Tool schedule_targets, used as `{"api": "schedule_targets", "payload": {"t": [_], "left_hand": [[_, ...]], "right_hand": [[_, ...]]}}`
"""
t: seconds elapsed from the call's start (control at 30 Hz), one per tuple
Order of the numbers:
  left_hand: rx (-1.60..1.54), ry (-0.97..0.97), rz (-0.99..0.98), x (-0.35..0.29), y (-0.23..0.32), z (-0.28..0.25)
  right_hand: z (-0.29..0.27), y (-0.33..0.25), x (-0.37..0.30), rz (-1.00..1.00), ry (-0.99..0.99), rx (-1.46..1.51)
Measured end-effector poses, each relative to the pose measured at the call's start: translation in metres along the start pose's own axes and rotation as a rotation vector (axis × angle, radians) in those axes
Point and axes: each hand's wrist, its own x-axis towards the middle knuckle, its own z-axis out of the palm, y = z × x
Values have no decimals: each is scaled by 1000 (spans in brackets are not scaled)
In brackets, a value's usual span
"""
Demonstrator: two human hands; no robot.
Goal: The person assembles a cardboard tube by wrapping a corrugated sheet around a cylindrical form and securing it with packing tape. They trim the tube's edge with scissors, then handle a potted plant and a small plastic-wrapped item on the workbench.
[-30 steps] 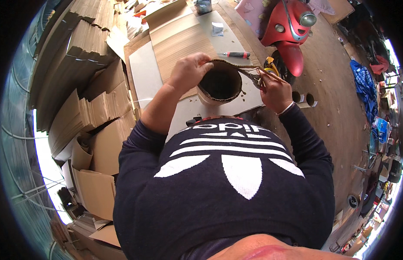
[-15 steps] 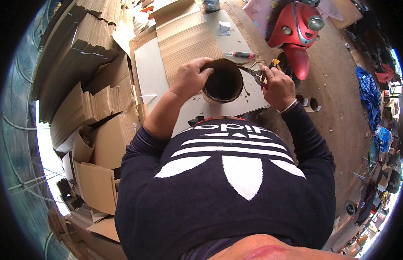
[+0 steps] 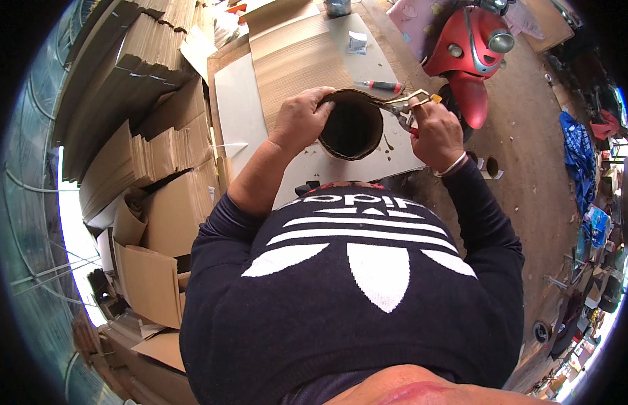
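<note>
Closest in, a dark sweater fills the lower frame and hides the near edge of the table, so what lies under the chest cannot be seen. Just past it, the left hand clamps the left rim of a cardboard tube, fingers curled over the top edge. The tube is round, brown, corrugated, its dark mouth open toward the camera, held above the pale tabletop. On its right rim, the right hand squeezes a stapler; its metal nose seems to bite the rim, though the contact is small and hard to read. Beyond, a red-handled screwdriver lies on a ribbed cardboard sheet. Left, stacked flat cartons crowd the table's side. Right, bare ground opens up before a red scooter, cut off at the top.
</note>
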Motion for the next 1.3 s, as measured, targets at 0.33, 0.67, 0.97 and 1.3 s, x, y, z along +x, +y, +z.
{"api": "schedule_targets", "payload": {"t": [0.33,0.67,0.97,1.3], "left_hand": [[-34,8,19,23,-5,-3],[-37,-56,69,23,-6,2],[-71,-80,39,13,-12,5],[214,-31,-142,-33,1,-7]], "right_hand": [[-1,9,9,51,-122,65],[8,7,16,65,-147,146],[5,11,25,-156,13,34],[-7,14,29,-120,-114,23]]}}
